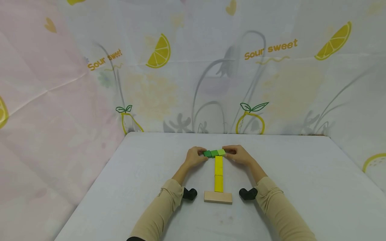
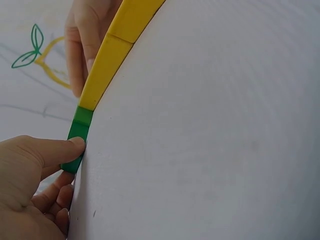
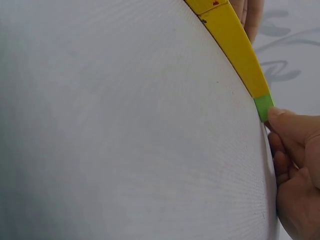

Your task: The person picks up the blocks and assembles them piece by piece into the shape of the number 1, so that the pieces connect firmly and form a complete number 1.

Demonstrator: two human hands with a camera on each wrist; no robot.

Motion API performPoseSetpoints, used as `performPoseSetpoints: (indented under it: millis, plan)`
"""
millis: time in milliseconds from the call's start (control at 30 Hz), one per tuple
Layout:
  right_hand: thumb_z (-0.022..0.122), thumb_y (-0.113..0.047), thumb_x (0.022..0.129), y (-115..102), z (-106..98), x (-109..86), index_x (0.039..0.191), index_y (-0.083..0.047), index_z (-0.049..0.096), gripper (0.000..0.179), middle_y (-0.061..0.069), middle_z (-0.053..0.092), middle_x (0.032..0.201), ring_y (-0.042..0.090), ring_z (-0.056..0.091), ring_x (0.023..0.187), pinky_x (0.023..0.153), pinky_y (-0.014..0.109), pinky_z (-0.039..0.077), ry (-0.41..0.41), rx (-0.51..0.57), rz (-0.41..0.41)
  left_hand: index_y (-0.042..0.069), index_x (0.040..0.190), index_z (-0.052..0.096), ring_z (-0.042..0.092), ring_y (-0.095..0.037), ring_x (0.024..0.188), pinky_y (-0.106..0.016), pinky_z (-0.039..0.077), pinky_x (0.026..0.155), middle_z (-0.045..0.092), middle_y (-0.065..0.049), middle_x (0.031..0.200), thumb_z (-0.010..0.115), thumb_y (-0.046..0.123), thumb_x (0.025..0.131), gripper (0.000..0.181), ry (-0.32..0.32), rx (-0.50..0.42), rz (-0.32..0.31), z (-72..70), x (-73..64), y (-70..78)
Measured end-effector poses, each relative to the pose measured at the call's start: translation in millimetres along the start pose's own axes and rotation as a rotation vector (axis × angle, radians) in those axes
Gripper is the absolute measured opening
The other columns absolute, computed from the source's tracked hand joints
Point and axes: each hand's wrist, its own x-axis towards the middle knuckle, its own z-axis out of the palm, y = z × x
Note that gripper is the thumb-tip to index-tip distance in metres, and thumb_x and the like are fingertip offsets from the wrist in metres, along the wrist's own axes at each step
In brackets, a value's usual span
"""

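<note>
A short row of green blocks (image 1: 214,153) lies across the far end of two yellow blocks (image 1: 218,166) set end to end. My left hand (image 1: 195,156) pinches the dark green block (image 2: 78,131) at the row's left end, its thumb on the near face in the left wrist view. At the other end, my right hand (image 1: 238,154) has thumb and fingers on the light green block (image 3: 263,108). A plain wooden block (image 1: 218,197) lies crosswise at the near end of the yellow blocks.
All of this is on a white-covered table (image 1: 304,187). Behind it hangs a cloth backdrop (image 1: 193,90) printed with lemons. Black wrist mounts (image 1: 190,194) stick out inward from both sleeves, on either side of the wooden block.
</note>
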Motion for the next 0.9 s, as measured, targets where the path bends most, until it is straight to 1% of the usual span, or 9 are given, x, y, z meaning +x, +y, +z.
performPoseSetpoints:
  millis: [300, 467, 667, 900]
  plan:
    - [0.061, -0.005, 0.088, -0.8, 0.6, -1.1, 0.121, 0.012, 0.056, 0.037, 0.026, 0.059, 0.120, 0.037, 0.056, 0.109, 0.093, 0.047, 0.044, 0.009, 0.006, 0.004, -0.002, 0.108, 0.068, 0.057, -0.029, 0.094, -0.038, 0.047, 0.081, 0.064, -0.017, 0.105, 0.073, 0.010, 0.076, 0.034, 0.005, 0.000, 0.008, -0.6, -0.6, -0.9]
    - [0.061, -0.006, 0.089, 0.0, 1.3, -1.5, 0.121, 0.012, 0.056, 0.037, 0.026, 0.059, 0.119, 0.037, 0.056, 0.107, 0.092, 0.047, 0.044, 0.013, -0.003, 0.007, -0.002, 0.108, 0.068, 0.058, -0.029, 0.095, -0.039, 0.047, 0.082, 0.064, -0.018, 0.106, 0.073, 0.010, 0.077, 0.034, 0.009, 0.002, 0.003, 0.0, -0.7, -1.3]
    - [0.060, -0.006, 0.089, -0.7, 1.4, -2.1, 0.122, 0.012, 0.055, 0.037, 0.027, 0.058, 0.121, 0.038, 0.055, 0.109, 0.093, 0.048, 0.044, 0.017, 0.011, 0.010, -0.002, 0.109, 0.068, 0.056, -0.029, 0.095, -0.039, 0.046, 0.082, 0.063, -0.018, 0.105, 0.073, 0.009, 0.076, 0.035, 0.008, -0.016, -0.008, 0.5, -1.6, -1.8]
    - [0.060, -0.005, 0.090, -1.4, 2.1, -1.3, 0.121, 0.014, 0.055, 0.036, 0.027, 0.059, 0.119, 0.038, 0.056, 0.107, 0.092, 0.048, 0.044, 0.025, -0.008, -0.002, -0.001, 0.111, 0.067, 0.056, -0.028, 0.095, -0.038, 0.046, 0.083, 0.063, -0.017, 0.107, 0.075, 0.011, 0.075, 0.038, 0.008, -0.031, -0.017, 0.4, -0.3, -1.3]
